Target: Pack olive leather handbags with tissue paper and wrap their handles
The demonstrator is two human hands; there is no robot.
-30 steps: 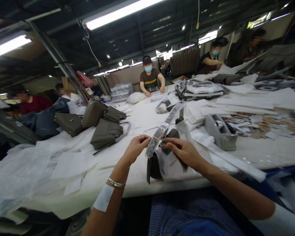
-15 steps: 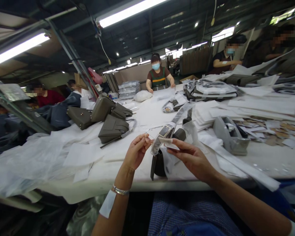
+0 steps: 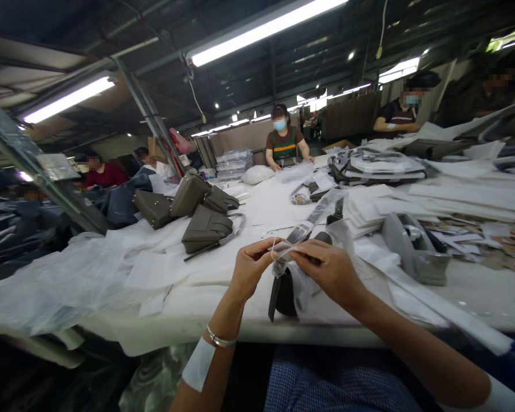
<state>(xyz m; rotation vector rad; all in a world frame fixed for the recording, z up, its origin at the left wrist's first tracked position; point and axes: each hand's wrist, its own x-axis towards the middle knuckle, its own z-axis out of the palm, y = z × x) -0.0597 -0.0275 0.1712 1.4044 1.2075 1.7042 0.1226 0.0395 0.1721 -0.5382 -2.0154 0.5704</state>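
Observation:
My left hand (image 3: 249, 272) and my right hand (image 3: 329, 273) meet in front of me, fingers closed on a small white tag (image 3: 285, 248) held between them. A thin string loop (image 3: 273, 252) shows at the left fingertips. Just beyond and below the hands lies a dark bag (image 3: 286, 294), partly hidden by my right hand and clear wrapping. Its strap (image 3: 321, 210), wrapped in clear plastic, stretches away from me and has a metal buckle (image 3: 298, 233).
Several dark bags (image 3: 206, 229) stand at left on the white-covered table (image 3: 257, 206). A grey tape dispenser (image 3: 416, 249) sits at right near scattered paper pieces (image 3: 476, 243). Strap bundles (image 3: 377, 163) lie farther back. A co-worker (image 3: 285, 140) stands across the table; other people are at both sides.
My left hand has moved in from beside the tag and now pinches its left end. Both hands are closer together, and the camera view has shifted slightly.

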